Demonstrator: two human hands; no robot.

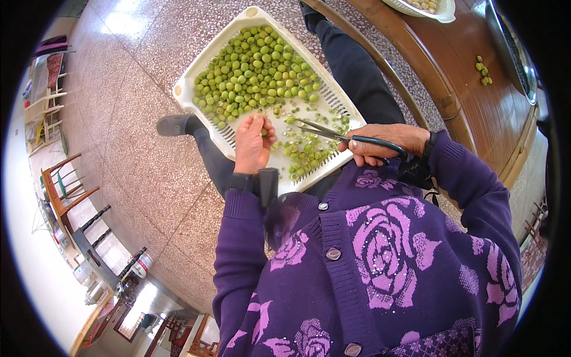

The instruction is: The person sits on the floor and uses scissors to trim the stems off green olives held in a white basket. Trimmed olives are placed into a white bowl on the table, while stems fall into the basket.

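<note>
A white plastic tray (285,187) with slotted sides rests across the lap. Round green fruits (250,71) fill its far part, and small cut green pieces (308,151) lie in the near right part. My left hand (255,143) is above the tray's near left part, its fingers closed on a small green fruit (264,132), mostly hidden. My right hand (383,140) holds scissors (325,132) with black handles at the tray's right edge. Their blades are slightly apart and point left over the tray, close to a green fruit.
On the right stands a wooden table (473,102) with a bamboo edge. It bears a few green fruits (484,71), a metal pan (513,58) of dark contents and a white basket (421,9). Wooden chairs (67,192) stand at the left on the speckled floor (134,134).
</note>
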